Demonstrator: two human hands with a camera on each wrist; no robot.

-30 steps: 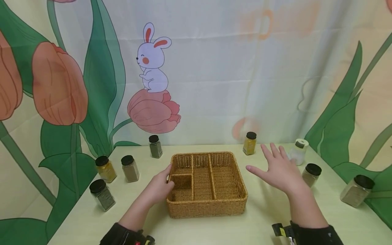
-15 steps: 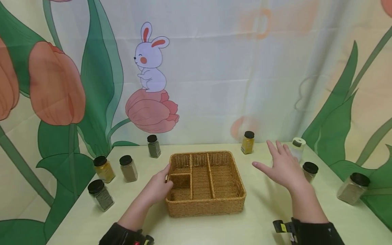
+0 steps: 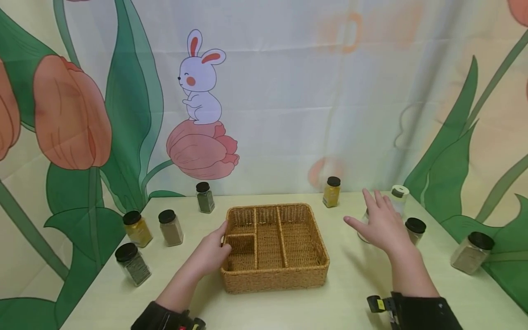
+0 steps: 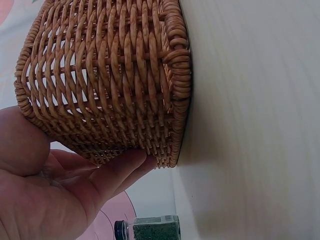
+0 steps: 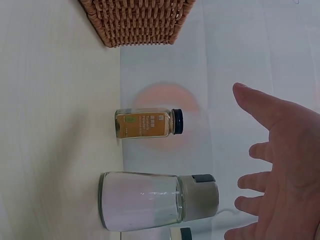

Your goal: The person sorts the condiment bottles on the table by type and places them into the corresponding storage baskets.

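A woven wicker basket (image 3: pixel 276 279) with several compartments sits mid-table. My left hand (image 3: pixel 208 252) grips its left wall; in the left wrist view, the fingers (image 4: pixel 115 172) lie along the outside of the weave and the thumb is by the rim. Over the table to the basket's right hovers my right hand (image 3: pixel 383 224), fingers spread, holding nothing. A clear glass shaker with a pale lid (image 5: pixel 145 200) stands below that hand and is largely hidden by it in the head view. Farther back is a turmeric powder jar (image 3: pixel 332 195) with a black cap.
Left of the basket stand a dark green spice jar (image 3: pixel 205 200), a yellow one (image 3: pixel 138 231), a beige one (image 3: pixel 171 230) and a dark grey one (image 3: pixel 134 266). On the right are a white-lidded jar (image 3: pixel 399 197) and two black-capped jars (image 3: pixel 415 228), (image 3: pixel 472 254).
My right hand has shifted slightly right relative to the basket, uncovering part of the glass shaker behind it. The left hand keeps its place on the basket. The head view has turned slightly.
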